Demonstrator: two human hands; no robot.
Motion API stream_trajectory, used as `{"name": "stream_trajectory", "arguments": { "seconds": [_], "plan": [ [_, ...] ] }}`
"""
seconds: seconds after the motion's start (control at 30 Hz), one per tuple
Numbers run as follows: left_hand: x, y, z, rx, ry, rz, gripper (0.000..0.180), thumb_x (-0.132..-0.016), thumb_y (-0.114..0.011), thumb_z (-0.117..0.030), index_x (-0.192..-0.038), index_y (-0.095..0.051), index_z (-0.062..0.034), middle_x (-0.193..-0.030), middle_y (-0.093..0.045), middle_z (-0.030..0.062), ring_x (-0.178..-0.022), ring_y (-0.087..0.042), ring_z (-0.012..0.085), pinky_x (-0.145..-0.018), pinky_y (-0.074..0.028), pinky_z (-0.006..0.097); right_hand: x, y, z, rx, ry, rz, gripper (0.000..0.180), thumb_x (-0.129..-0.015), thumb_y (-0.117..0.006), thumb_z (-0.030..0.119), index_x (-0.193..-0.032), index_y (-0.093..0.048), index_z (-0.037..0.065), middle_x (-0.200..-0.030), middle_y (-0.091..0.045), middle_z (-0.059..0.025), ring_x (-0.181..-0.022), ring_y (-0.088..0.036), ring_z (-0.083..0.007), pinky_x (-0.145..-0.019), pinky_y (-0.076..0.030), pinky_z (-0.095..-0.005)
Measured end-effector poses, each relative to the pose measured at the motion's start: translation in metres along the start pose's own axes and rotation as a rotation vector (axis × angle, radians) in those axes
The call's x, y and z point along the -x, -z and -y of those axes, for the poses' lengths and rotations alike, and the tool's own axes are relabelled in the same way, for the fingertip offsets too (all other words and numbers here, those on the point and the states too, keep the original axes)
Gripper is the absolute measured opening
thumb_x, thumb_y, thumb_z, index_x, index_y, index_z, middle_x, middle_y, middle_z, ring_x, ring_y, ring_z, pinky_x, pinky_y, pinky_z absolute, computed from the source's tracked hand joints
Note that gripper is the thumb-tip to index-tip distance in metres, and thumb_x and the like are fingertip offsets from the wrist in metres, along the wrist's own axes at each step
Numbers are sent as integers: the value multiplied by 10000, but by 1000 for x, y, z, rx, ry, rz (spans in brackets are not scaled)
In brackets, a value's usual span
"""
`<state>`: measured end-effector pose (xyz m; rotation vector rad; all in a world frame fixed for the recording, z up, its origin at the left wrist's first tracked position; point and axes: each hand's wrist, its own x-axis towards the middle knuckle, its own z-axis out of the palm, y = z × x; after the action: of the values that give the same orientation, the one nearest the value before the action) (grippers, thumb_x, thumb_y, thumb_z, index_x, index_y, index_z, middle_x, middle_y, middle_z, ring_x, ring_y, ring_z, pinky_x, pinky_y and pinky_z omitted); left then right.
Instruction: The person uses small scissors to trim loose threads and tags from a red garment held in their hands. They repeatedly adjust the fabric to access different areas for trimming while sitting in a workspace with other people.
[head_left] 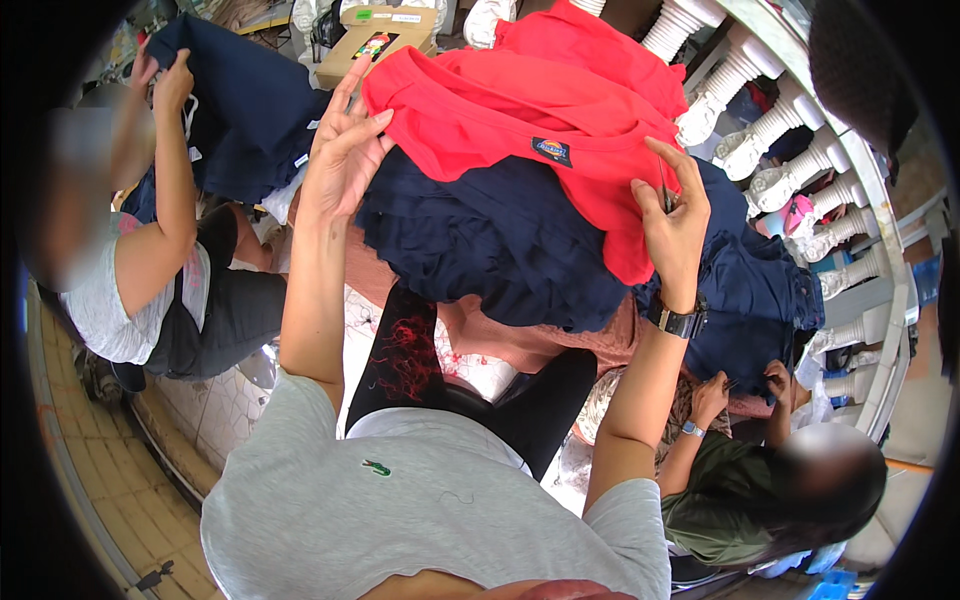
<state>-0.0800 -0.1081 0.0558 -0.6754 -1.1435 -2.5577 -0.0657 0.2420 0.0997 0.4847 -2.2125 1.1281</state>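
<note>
A red shirt (520, 110) is stretched between my hands, its neckline with a small dark label facing me. My left hand (345, 160) holds the shirt's left edge, with its index finger raised and its thumb by the fabric. At the other side of the neckline is my right hand (678, 220), curled around slim metal thread snips (664, 188) that are only partly visible. Its thumb and index finger are close to the red fabric. Under the shirt lies a heap of dark navy garments (480, 235).
White balusters (775, 130) line the right side. A cardboard box (375, 45) stands at the back. To the left, a person (150, 250) lifts a navy garment (240, 110); at lower right another person (750, 500) handles navy fabric. Red thread scraps (410, 355) lie on my leg.
</note>
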Motion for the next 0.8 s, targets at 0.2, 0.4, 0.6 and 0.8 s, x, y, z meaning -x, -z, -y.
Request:
{"name": "stream_trajectory", "arguments": {
  "seconds": [0.2,0.4,0.6,0.8],
  "plan": [
    [0,-2,-4,7,-6,3,766,-876,-551,151,-1563,-268,-35,-1534,-410,169,-1351,-513,278,-1131,-430,454,-11,-20,3,-132,21,-11,432,-798,-605,-70,-1208,-679,46,-1145,-677,-57,-711,-544,-64,-570,-447,-232],
    [3,-5,-9,-5,10,31,848,-809,-528,195,-1575,-255,-48,-1581,-338,141,-1328,-529,224,-1038,-498,358,-12,-29,-15,-63,85,-25,391,-827,-613,-65,-1199,-676,40,-1140,-694,-44,-681,-529,-41,-559,-420,-217],
    [16,-45,-7,-121,41,98,903,-763,-497,214,-1586,-237,-52,-1658,-194,114,-988,-583,32,-682,-479,197,-1,-47,50,-410,5,79,266,-917,-669,25,-1183,-679,13,-1082,-724,-29,-615,-473,10,-530,-347,-188],
    [48,-73,-9,-297,262,344,822,-797,-592,6,-1558,-292,-68,-1598,-323,98,-1116,-517,74,-801,-445,198,24,-79,77,-447,-48,116,271,-856,-807,142,-1039,-682,-14,-837,-669,-47,-709,-544,-56,-619,-447,-236]
  ]
}}
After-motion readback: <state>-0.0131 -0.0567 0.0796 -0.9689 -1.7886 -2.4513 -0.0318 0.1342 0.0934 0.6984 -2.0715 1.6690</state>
